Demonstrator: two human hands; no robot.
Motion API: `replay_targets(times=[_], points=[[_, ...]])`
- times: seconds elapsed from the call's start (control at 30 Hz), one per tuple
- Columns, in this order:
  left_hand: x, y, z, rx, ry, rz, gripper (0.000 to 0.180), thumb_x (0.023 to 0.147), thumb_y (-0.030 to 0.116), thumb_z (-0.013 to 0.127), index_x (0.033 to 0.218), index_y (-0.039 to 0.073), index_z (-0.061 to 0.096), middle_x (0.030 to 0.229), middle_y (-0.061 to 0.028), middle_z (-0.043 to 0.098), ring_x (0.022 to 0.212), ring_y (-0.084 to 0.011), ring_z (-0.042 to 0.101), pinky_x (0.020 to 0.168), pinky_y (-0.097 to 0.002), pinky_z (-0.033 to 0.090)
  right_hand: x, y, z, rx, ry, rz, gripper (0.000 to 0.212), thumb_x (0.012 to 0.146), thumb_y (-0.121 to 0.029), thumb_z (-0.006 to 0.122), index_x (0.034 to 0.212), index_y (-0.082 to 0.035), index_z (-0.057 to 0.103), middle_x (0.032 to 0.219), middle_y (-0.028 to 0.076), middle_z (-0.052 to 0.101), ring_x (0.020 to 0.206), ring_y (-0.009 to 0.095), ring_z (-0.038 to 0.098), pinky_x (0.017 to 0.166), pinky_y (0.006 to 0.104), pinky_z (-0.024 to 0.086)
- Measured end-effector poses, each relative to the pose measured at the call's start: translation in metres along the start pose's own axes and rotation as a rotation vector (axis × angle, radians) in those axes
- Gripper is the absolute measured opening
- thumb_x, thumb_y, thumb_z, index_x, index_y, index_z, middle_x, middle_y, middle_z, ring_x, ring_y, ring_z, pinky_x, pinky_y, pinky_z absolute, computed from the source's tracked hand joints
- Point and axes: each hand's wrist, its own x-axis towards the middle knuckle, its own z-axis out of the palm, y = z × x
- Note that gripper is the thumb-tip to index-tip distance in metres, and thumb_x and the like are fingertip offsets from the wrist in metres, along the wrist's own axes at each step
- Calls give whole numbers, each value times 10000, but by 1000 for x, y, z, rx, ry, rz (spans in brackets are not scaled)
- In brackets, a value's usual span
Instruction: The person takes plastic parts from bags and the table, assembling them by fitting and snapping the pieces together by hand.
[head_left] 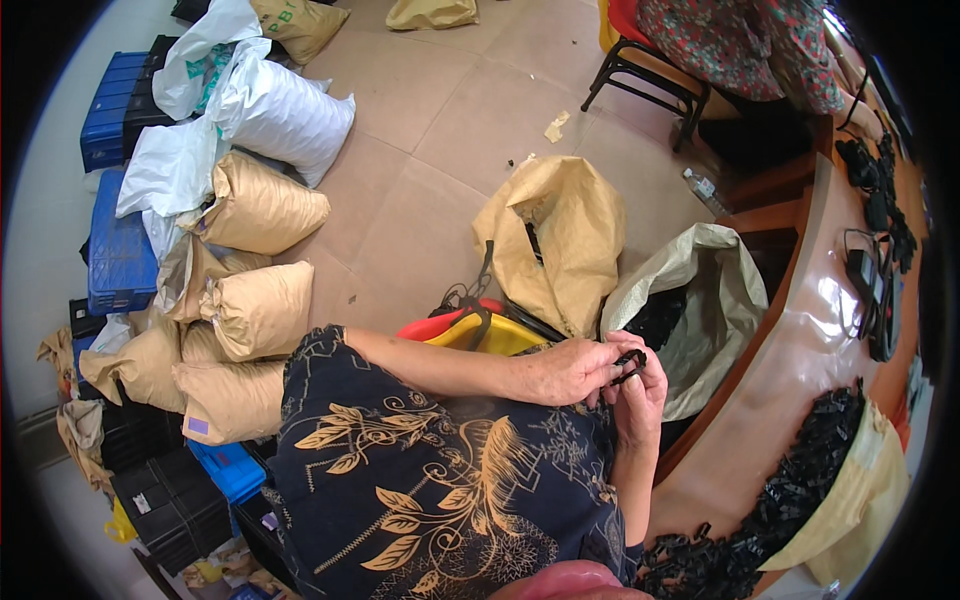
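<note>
My left hand and my right hand meet above the open sacks, fingers closed together. Pinched between them is a small black curved part; its exact kind is too small to make out. Just beyond my hands stands an open pale woven sack with black pieces inside. A tan woven sack, its mouth loosely open, sits to the left of it. To my right, a heap of small black parts lies on the table.
Full tan sacks and white sacks are piled at left beside blue crates. At far right, black cables and an adapter lie on the table. Another person sits at the upper right. A plastic bottle lies on the floor.
</note>
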Motion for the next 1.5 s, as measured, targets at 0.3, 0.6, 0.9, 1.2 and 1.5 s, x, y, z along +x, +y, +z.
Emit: replay_targets(times=[0.3, 0.6, 0.9, 1.2, 1.5], points=[[-2, 3, -3, 46, -2, 26, 354, 1060, 294, 399, 1089, -20, 560, 793, -93, 643, 631, -176, 656, 599, -313, 546, 1, 1, 3, 19, 26, 29, 460, 877, -335, 720, 1188, -13, 613, 1309, 178, 530, 1088, 182, 540, 870, 283, 458], [0, 5, -1, 42, 15, 57, 335, 1053, 274, 413, 1147, -13, 558, 798, -106, 626, 636, -183, 661, 592, -321, 549, 2, 0, 2, 22, 2, 0, 462, 877, -341, 713, 1182, -9, 613, 1319, 186, 521, 1184, 234, 512, 984, 357, 423], [1, -10, 2, 84, -17, 63, 273, 1042, 216, 436, 1190, 22, 559, 685, -86, 607, 609, -187, 646, 570, -327, 523, -1, 5, -3, 74, -31, -24, 472, 882, -374, 708, 1149, 6, 622, 1303, 196, 522, 1161, 255, 537, 976, 373, 436], [-3, 2, 5, 68, 11, 164, 285, 1039, 211, 423, 1208, 5, 526, 647, -96, 600, 575, -220, 645, 553, -345, 521, -4, 1, -4, 40, -31, -13, 474, 894, -393, 695, 1145, 4, 625, 1266, 202, 549, 1108, 263, 567, 958, 366, 448], [-1, -1, 1, 58, -7, 133, 257, 1034, 212, 446, 1069, -5, 578, 690, -111, 632, 583, -206, 656, 555, -330, 523, 0, 6, 3, 121, -1, -71, 474, 880, -369, 721, 1170, -11, 609, 1258, 194, 556, 987, 183, 573, 759, 242, 478]])
